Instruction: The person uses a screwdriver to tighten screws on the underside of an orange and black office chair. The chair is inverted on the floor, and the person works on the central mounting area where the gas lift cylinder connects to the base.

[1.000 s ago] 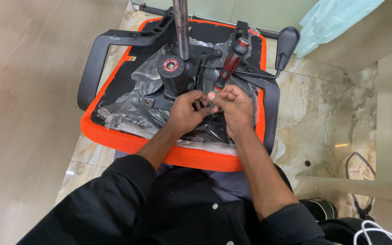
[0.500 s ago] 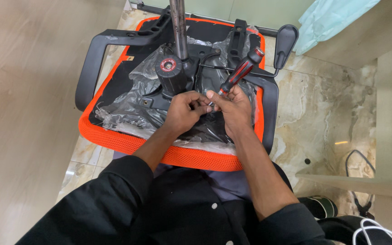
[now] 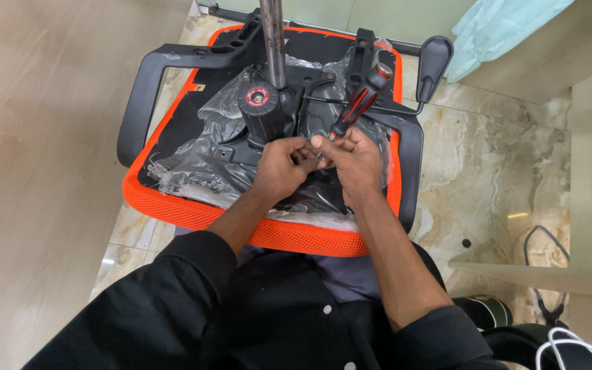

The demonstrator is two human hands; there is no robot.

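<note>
The right hand is closed around a screwdriver with a ribbed red-and-black handle that slants up and away from the knuckles. Its tip is hidden between the fingers. The left hand sits just beside it, fingertips pinched narrow on something too small to make out, touching the right thumb. Both work over the underside of an upturned chair seat, edged in orange mesh. Crinkled clear plastic wrap lies under the left hand. Beyond the hands stand a black cylinder with a red cap and a smooth metal post. Keeping the screwdriver square to the screw, with the left fingers steadying the tip, would likely prevent slipping.
</note>
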